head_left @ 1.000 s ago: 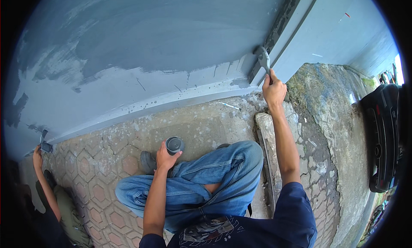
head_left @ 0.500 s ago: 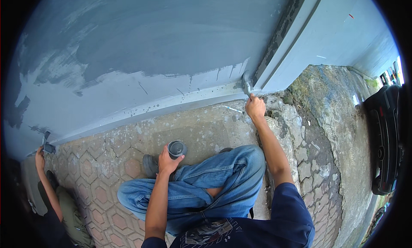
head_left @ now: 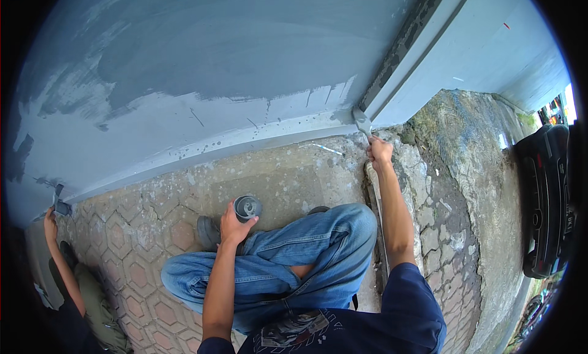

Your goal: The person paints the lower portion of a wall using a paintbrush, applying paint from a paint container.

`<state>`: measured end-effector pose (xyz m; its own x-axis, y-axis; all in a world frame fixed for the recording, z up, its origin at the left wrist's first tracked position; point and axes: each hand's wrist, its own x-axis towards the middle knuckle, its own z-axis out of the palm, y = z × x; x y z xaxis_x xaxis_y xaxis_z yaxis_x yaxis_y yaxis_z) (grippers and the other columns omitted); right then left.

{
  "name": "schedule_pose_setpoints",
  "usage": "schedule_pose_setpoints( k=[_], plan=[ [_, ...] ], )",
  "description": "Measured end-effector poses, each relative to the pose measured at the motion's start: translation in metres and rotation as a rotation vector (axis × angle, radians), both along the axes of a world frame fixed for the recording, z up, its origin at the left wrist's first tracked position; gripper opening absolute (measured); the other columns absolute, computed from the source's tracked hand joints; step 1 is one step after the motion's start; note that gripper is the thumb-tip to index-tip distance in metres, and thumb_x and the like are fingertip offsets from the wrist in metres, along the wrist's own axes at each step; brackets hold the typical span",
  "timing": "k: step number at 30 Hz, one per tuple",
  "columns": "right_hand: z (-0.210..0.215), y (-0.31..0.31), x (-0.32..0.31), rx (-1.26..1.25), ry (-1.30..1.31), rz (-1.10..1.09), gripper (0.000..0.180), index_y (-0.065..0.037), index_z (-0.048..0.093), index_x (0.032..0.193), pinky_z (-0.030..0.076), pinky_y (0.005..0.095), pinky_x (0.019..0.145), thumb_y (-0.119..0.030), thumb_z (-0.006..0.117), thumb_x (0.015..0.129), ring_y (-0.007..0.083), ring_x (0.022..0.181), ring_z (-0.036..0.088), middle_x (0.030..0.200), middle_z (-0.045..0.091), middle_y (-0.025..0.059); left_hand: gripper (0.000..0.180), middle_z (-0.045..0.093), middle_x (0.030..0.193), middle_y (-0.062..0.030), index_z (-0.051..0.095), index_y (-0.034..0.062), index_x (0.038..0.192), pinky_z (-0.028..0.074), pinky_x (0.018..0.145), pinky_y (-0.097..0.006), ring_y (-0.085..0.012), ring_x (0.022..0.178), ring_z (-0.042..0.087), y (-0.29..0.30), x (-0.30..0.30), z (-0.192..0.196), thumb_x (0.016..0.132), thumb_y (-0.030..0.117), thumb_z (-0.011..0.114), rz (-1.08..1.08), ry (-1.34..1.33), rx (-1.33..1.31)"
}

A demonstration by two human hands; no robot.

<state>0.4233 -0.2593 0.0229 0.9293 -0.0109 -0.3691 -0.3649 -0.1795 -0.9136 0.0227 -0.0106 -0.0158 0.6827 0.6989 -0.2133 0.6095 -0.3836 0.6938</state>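
Note:
My right hand [head_left: 380,152] grips a paintbrush [head_left: 362,121] whose bristles touch the bottom of the grey-blue wall [head_left: 202,66], right beside a dark vertical seam [head_left: 410,41]. My left hand [head_left: 234,226] holds a small round paint can [head_left: 247,207] just above my crossed legs in blue jeans [head_left: 288,262]. I sit on the paved ground facing the wall. The wall's lower band is a lighter, patchy grey than the darker area above.
Another person's hand [head_left: 49,222] at the far left holds a brush [head_left: 59,198] against the same wall. Hexagonal paving tiles [head_left: 135,231] lie under me. Rough stone paving [head_left: 453,170] runs to the right, and a dark vehicle [head_left: 548,201] stands at the right edge.
My right hand has moved the brush down and left, from along the vertical seam to the wall's bottom edge. My left hand with the can has stayed put.

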Motion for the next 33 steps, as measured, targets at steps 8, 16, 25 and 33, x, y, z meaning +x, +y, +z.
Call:
schedule_pose_setpoints(
  k=[8, 16, 25, 33],
  plan=[
    [-0.018, 0.044, -0.030, 0.034, 0.049, 0.021, 0.042, 0.001, 0.058, 0.128, 0.030, 0.0266, 0.035, -0.013, 0.064, 0.088, 0.0096, 0.042, 0.044, 0.060, 0.056, 0.0039, 0.084, 0.061, 0.121, -0.0220, 0.046, 0.0037, 0.133, 0.048, 0.096, -0.044, -0.0383, 0.113, 0.059, -0.003, 0.003, 0.002, 0.065, 0.031, 0.086, -0.011, 0.013, 0.003],
    [0.005, 0.052, -0.038, 0.191, 0.214, 0.228, 0.040, 0.000, 0.057, 0.126, 0.025, 0.0240, 0.035, -0.011, 0.064, 0.088, 0.0070, 0.040, 0.036, 0.063, 0.054, 0.0050, 0.084, 0.061, 0.121, -0.0220, 0.045, 0.0038, 0.132, 0.048, 0.096, -0.045, -0.0383, 0.112, 0.060, -0.001, -0.001, 0.002, 0.065, 0.031, 0.086, -0.008, 0.015, -0.002],
    [-0.015, 0.029, -0.005, 0.173, 0.093, -0.196, 0.010, -0.001, 0.065, 0.090, 0.030, 0.0269, 0.034, -0.010, 0.064, 0.087, 0.0110, 0.041, 0.044, 0.057, 0.055, 0.0059, 0.085, 0.061, 0.122, -0.0228, 0.045, 0.0034, 0.133, 0.048, 0.096, -0.044, -0.0388, 0.113, 0.059, -0.002, 0.000, 0.001, 0.064, 0.031, 0.087, -0.009, 0.037, -0.013],
    [-0.067, 0.033, 0.006, -0.062, -0.098, -0.260, 0.043, 0.007, 0.063, 0.120, 0.047, 0.0330, 0.091, -0.013, 0.068, 0.083, 0.0259, 0.104, 0.066, 0.112, 0.069, 0.0227, 0.083, 0.061, 0.121, -0.0223, 0.046, 0.0038, 0.132, 0.048, 0.096, -0.044, -0.0389, 0.113, 0.059, -0.004, 0.005, 0.005, 0.065, 0.031, 0.086, -0.006, 0.014, -0.008]
  ],
)
